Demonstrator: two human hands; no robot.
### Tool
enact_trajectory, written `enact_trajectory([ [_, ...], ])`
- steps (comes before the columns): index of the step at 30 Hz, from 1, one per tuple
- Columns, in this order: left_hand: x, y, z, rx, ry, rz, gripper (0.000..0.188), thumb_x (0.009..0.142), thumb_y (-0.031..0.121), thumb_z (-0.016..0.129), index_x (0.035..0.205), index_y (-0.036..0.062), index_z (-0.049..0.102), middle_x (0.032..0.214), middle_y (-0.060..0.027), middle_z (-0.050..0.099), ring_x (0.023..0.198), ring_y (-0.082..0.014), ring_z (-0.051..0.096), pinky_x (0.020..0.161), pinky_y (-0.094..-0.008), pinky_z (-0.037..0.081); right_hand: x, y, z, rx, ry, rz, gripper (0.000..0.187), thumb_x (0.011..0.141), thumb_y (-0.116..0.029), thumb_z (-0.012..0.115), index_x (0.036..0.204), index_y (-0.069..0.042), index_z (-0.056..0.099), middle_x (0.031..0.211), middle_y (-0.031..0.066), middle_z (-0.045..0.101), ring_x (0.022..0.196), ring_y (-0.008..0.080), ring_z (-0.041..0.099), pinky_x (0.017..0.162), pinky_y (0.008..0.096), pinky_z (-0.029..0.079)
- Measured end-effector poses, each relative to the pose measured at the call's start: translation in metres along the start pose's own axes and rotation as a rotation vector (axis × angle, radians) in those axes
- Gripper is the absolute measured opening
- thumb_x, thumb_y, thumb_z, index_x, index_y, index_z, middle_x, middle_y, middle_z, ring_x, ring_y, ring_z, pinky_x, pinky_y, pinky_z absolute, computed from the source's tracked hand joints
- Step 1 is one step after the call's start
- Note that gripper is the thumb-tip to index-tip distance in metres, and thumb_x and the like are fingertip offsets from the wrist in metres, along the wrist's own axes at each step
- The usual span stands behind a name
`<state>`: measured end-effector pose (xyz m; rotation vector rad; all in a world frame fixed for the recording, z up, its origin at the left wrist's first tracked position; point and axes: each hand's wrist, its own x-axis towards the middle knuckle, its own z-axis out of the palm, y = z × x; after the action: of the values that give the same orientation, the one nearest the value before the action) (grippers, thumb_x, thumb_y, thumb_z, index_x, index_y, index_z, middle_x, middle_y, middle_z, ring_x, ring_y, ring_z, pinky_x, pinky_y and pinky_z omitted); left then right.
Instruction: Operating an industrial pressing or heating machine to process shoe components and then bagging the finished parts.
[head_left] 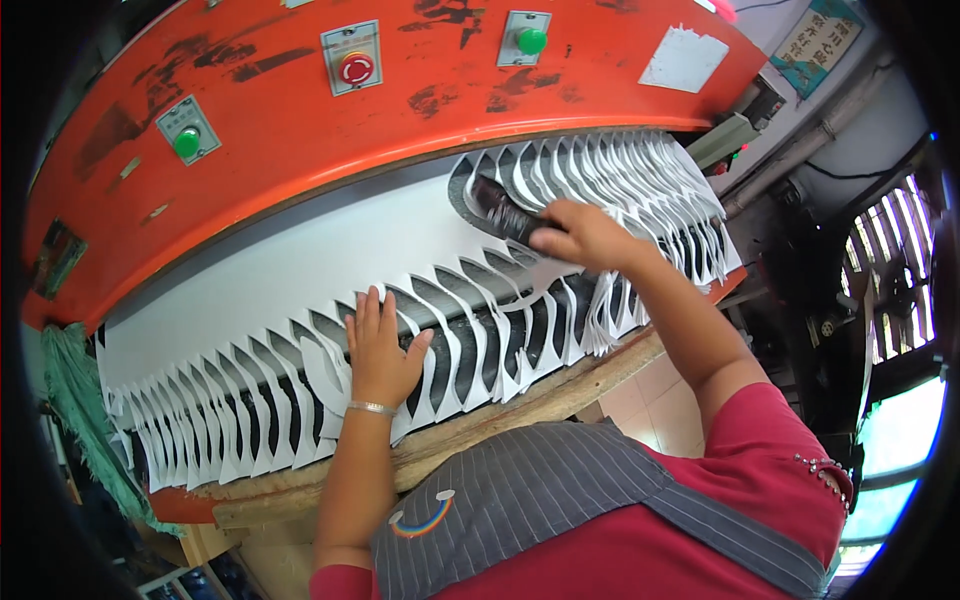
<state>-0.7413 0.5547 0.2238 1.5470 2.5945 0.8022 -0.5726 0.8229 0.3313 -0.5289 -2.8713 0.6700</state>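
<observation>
**Right hand (590, 237) grips a dark object (508, 213) over a slotted white sheet (330, 225)**

The orange-red machine (270, 120) fills the top of the view, its broad front curving across from left to right and marked with black smears. Below its lower edge lies the white sheet, plain toward the machine and cut through along the person's side with a long row of narrow, pointed openings. Black shows through these gaps, and thin wavy strips of white stand between them. At the right end the openings run closer to the machine, in more than one row.

A grey pinstriped apron (530, 480) over a red top (735, 475) takes up the bottom. Between it and the sheet runs a rough wooden board (540, 404). A frayed green cloth (80, 400) hangs at the far left.

The left hand (385, 355) lies palm down on the slotted part of the sheet, fingers extended and thumb apart, grasping nothing. The right hand is closed around one end of the dark object, which lies over the sheet's right half, beside the plain area; it is blurred, and whether it touches the sheet cannot be told.

On the machine sit a red button (355, 68) and two green buttons (187, 142). A thin bracelet (373, 407) circles the left wrist.
</observation>
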Motion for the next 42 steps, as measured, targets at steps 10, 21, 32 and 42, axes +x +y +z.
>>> enact_trajectory([
  [10, -0.044, 0.058, -0.018, -1.988, -0.247, -0.324, 0.051, 0.090, 0.034, 0.055, 0.126, -0.0005, 0.041, 0.114, -0.0115, 0.056, 0.105, -0.0233, 0.055, 0.096, -0.0389, 0.041, -0.091, -0.081, 0.087, 0.509, -0.113, -0.171, 0.052, 0.083, -0.045, 0.060, 0.109, 0.000, 0.051, 0.098, 0.0175, 0.057, 0.086, 0.0335, 0.060, 0.075, 0.0382, 0.049],
  [21, -0.081, 0.053, -0.048, -1.669, -0.492, -0.307, 0.047, 0.080, 0.011, 0.070, 0.120, -0.0002, 0.049, 0.112, -0.0048, 0.057, 0.102, -0.0112, 0.054, 0.091, -0.0263, 0.043, -0.068, -0.115, 0.089, 1.046, -0.517, -0.060, 0.049, 0.080, -0.017, 0.059, 0.126, -0.004, 0.050, 0.104, 0.0135, 0.063, 0.094, 0.0178, 0.060, 0.084, 0.0288, 0.047],
  [32, -0.081, 0.066, -0.052, -1.493, -0.539, -0.316, 0.042, 0.076, 0.013, 0.075, 0.109, -0.0003, 0.053, 0.098, -0.0029, 0.060, 0.089, -0.0070, 0.057, 0.079, -0.0228, 0.048, -0.079, -0.112, 0.084, 0.826, -0.319, -0.192, 0.044, 0.075, -0.016, 0.062, 0.118, -0.008, 0.059, 0.095, 0.0157, 0.067, 0.083, 0.0219, 0.068, 0.074, 0.0280, 0.052],
  [42, -0.071, 0.068, -0.054, -1.449, -0.578, -0.344, 0.046, 0.075, 0.012, 0.076, 0.113, 0.0000, 0.052, 0.101, -0.0040, 0.061, 0.090, -0.0066, 0.057, 0.079, -0.0230, 0.047, -0.075, -0.107, 0.090, 0.871, -0.278, -0.125, 0.043, 0.072, -0.015, 0.063, 0.115, -0.009, 0.062, 0.088, 0.0162, 0.068, 0.076, 0.0218, 0.069, 0.069, 0.0271, 0.053],
])
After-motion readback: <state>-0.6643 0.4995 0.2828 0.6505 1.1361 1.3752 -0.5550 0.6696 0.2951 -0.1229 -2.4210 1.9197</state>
